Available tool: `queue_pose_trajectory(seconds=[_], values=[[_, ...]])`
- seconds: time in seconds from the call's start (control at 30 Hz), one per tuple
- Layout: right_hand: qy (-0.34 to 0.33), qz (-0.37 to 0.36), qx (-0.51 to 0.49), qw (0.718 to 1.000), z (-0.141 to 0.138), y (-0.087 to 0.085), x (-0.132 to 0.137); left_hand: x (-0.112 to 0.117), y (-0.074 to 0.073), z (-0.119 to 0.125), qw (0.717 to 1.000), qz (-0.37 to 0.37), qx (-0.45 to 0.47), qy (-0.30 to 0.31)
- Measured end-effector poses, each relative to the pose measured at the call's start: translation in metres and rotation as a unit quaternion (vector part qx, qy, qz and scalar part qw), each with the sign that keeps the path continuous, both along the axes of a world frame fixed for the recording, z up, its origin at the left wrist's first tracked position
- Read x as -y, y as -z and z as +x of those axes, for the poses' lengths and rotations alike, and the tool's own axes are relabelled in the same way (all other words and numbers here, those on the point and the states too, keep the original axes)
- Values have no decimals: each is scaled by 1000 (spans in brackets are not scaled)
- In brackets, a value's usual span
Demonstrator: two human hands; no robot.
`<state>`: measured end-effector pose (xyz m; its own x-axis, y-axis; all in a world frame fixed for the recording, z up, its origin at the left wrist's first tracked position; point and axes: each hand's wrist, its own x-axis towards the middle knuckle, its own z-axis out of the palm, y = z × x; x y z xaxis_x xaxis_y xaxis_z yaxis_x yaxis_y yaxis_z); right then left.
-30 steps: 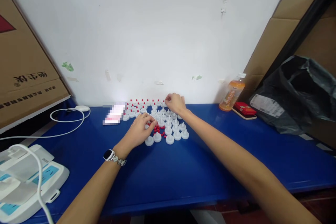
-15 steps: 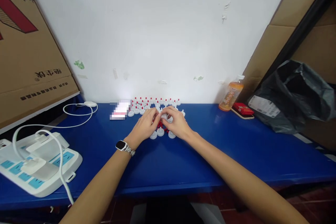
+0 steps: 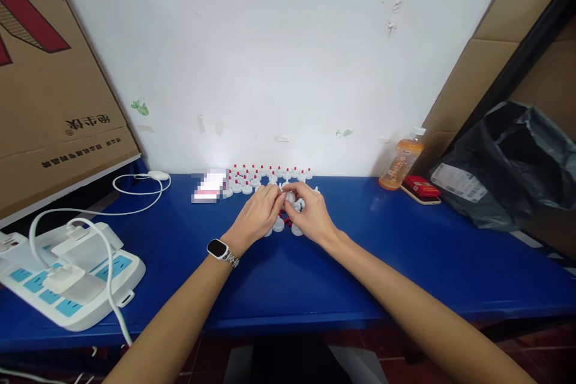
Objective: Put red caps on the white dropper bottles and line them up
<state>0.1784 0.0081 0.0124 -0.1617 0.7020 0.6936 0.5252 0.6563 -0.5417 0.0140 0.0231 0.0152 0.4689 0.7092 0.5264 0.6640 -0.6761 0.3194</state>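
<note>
My right hand (image 3: 310,210) curls its thumb and fingers round a white nozzle cap (image 3: 290,198), holding it above the table. Against it, from the left, come the closed fingertips of my left hand (image 3: 258,213); what they pinch is hidden. Beneath both hands lie loose white nozzle caps (image 3: 278,225) and a small pile of red tips (image 3: 287,221), partly covered by the fingers. Behind them, white nozzle caps with red tips (image 3: 247,187) stand upright in rows near the wall.
A blue table (image 3: 288,288) meets a white wall. On the left are a power strip (image 3: 81,306) with white cables and a cardboard box (image 3: 54,90). A bright blurred-out patch (image 3: 210,185) lies beside the caps. To the right stand an orange drink bottle (image 3: 400,162), a red packet (image 3: 422,186) and a dark plastic bag (image 3: 508,162).
The view has shifted slightly. My hands remain together at the white nozzle cap; my left fingers now lie flatter, and more of the cap shows inside my right hand.
</note>
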Motion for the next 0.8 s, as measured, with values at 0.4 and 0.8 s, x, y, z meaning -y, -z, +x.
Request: queue_pose_trajectory(seconds=[0.4,0.8], values=[[80,41,11,996,25,-2,-16,-16,-2,-16,983,-78,154,-69],[58,-111,11,992,8,-12,-55,-25,8,-28,997,-47,14,-54]])
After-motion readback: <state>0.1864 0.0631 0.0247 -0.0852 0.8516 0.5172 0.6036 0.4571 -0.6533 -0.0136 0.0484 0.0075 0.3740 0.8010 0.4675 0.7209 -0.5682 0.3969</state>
